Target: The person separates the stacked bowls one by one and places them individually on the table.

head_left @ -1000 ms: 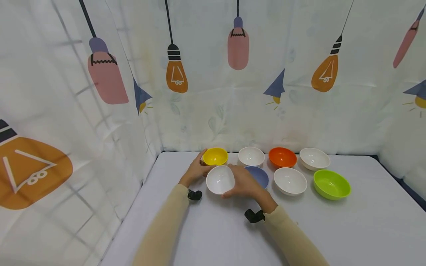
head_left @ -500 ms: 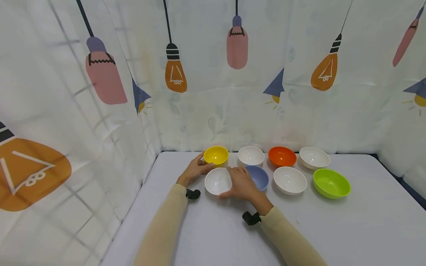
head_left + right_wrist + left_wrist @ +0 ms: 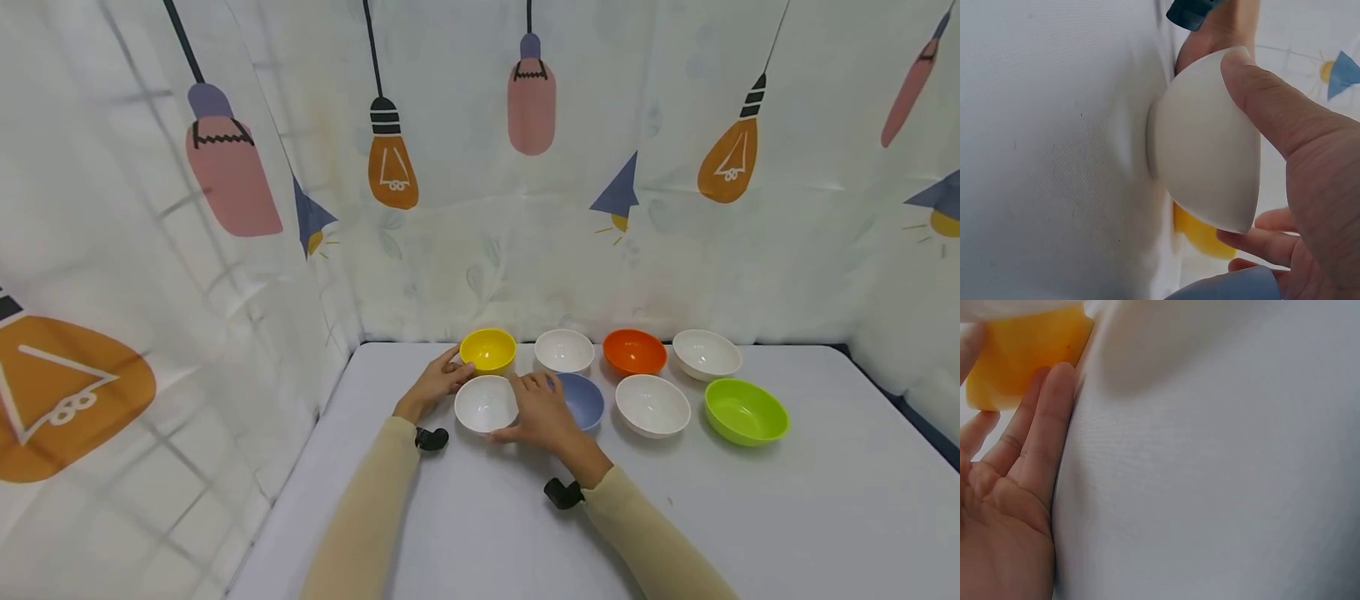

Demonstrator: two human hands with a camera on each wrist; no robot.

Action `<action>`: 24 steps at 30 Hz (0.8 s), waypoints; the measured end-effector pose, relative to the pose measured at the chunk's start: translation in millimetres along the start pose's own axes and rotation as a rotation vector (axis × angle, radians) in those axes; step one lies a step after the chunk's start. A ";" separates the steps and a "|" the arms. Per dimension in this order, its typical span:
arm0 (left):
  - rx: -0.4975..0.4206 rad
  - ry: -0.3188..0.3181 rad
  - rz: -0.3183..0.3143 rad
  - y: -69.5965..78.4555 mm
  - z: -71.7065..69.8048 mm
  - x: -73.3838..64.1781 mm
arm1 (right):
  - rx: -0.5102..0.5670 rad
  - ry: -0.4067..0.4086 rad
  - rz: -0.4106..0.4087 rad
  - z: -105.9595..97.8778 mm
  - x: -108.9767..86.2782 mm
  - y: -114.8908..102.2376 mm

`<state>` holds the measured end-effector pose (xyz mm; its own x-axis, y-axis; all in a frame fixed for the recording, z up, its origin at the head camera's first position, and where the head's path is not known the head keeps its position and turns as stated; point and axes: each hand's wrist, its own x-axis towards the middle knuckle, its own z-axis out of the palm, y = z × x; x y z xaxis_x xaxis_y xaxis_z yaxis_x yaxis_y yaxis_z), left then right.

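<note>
My left hand (image 3: 435,385) is at the left side of a yellow bowl (image 3: 488,351), thumb at its front and fingers along its side. In the left wrist view, those fingers (image 3: 1054,412) lie against the yellow wall. My right hand (image 3: 545,414) grips a small white bowl (image 3: 486,404) in front of the yellow one. Its thumb (image 3: 1260,84) is on one side of the rim and its fingertips are on the other, as the right wrist view shows. The white bowl is upright, its foot right at the tablecloth. A blue bowl (image 3: 583,402) is partly hidden behind the right hand.
In the back row, a white bowl (image 3: 564,351), an orange bowl (image 3: 634,352) and another white bowl (image 3: 707,354) stand right of the yellow one. Another white bowl (image 3: 652,405) and a green bowl (image 3: 746,412) continue the front row. A printed curtain (image 3: 465,250) hangs behind the white table (image 3: 750,525).
The white bowl in my right hand has moved slightly left and settled lower, level in front of the yellow bowl. More of the blue bowl shows. The left hand stays at the yellow bowl.
</note>
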<state>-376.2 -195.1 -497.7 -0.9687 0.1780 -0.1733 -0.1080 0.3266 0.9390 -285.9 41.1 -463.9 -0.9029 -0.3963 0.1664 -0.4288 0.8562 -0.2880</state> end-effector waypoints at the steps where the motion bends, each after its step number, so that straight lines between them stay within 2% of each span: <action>1: -0.002 0.000 0.001 0.3 -0.1 -0.5 | -0.001 0.000 -0.001 -0.2 0.0 -0.7; 9: -0.023 -0.020 0.016 -0.8 -1.9 -0.2 | -0.016 -0.009 0.001 -2.4 -1.6 -6.2; 24: -0.036 -0.010 0.009 1.1 -0.8 -2.4 | -0.027 0.009 -0.001 -1.2 -3.9 -10.4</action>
<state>-374.1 -195.9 -496.0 -0.9674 0.1897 -0.1679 -0.1079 0.2913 0.9505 -277.8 34.2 -460.4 -0.9023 -0.3938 0.1755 -0.4284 0.8648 -0.2619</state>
